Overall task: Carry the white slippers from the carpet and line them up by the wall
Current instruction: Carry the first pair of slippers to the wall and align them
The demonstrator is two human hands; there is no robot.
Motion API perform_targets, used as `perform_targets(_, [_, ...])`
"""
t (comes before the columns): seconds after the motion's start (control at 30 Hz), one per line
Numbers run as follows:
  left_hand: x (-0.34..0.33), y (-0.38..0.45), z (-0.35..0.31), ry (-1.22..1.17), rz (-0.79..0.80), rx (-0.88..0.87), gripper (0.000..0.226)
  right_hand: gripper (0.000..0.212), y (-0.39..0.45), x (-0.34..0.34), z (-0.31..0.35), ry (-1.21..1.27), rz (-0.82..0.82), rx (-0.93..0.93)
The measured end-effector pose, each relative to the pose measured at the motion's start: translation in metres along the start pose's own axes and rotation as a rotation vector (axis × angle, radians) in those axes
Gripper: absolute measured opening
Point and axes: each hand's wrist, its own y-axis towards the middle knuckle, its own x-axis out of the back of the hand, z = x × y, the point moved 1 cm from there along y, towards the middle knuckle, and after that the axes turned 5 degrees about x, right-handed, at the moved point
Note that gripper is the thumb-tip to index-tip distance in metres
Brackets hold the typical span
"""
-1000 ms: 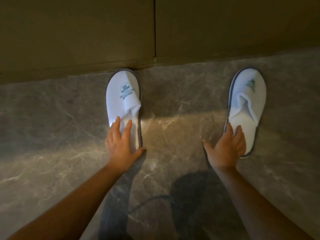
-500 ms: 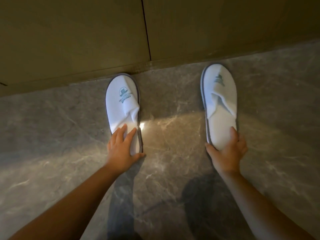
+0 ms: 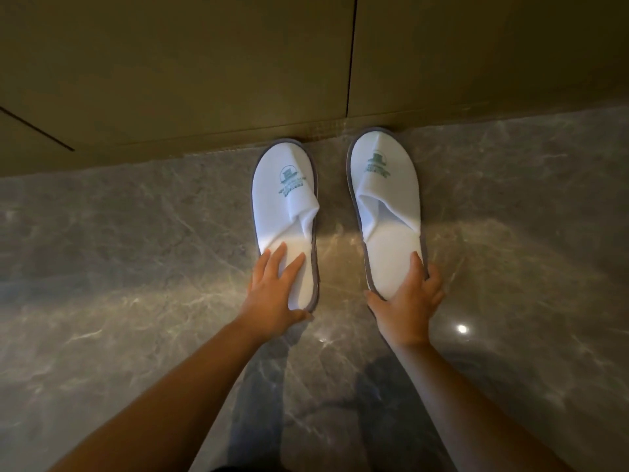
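Two white slippers with green logos and grey soles lie side by side on the marble floor, toes touching the foot of the wall (image 3: 204, 80). My left hand (image 3: 272, 294) rests flat on the heel of the left slipper (image 3: 286, 199), fingers spread over the insole and thumb at the heel edge. My right hand (image 3: 408, 301) grips the heel of the right slipper (image 3: 384, 185), with fingers over the right edge and thumb under the heel.
The grey marble floor (image 3: 136, 267) is glossy and reflects a light spot (image 3: 462, 328) at the right. The olive wall has a vertical panel seam (image 3: 350, 56) just above the slippers.
My right hand has slid the right slipper leftward until it sits close beside the left one. The left slipper and left hand have stayed in place against the wall.
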Motion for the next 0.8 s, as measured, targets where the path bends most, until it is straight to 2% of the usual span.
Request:
perform_targets(0.23, [0.0003,0.0004,0.0027,-0.078,0.008,-0.016,0.093,0.093,-0.0009,-0.0058,0.0021,-0.029,-0.007,0.018])
perform_targets(0.8, [-0.0041,0.0014,0.0052,-0.054,-0.001,-0.010,0.093,0.093,-0.0036,-0.0053,0.0056,-0.023,0.010,0.028])
